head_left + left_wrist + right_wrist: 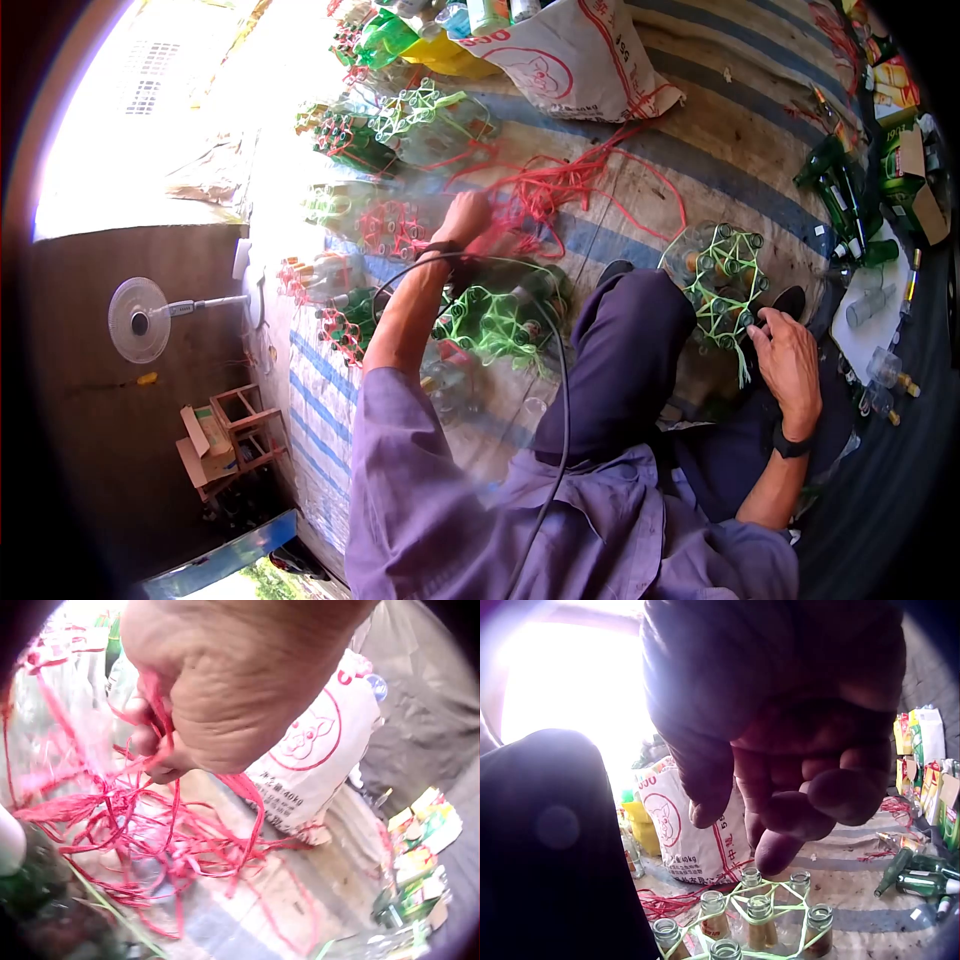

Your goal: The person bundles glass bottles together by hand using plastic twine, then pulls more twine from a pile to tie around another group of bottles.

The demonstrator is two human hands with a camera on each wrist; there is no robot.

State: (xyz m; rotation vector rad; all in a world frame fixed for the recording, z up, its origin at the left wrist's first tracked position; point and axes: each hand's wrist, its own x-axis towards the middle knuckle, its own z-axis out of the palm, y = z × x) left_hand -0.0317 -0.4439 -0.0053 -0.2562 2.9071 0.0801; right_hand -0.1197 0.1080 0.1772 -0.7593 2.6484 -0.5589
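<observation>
My left hand reaches out over the floor and grips strands of red plastic string. Below it in the left wrist view lies a tangled heap of the same red string. My right hand is held with loosely bent fingers beside a bundle of clear glass bottles tied round the necks with light green string. In the right wrist view its fingers hang just above the bottle mouths, with nothing in them.
More tied bottle bundles stand left of my legs, in green and red string. A white printed sack is at the far side. Loose green bottles and cartons lie to the right. A thin black cable crosses my body.
</observation>
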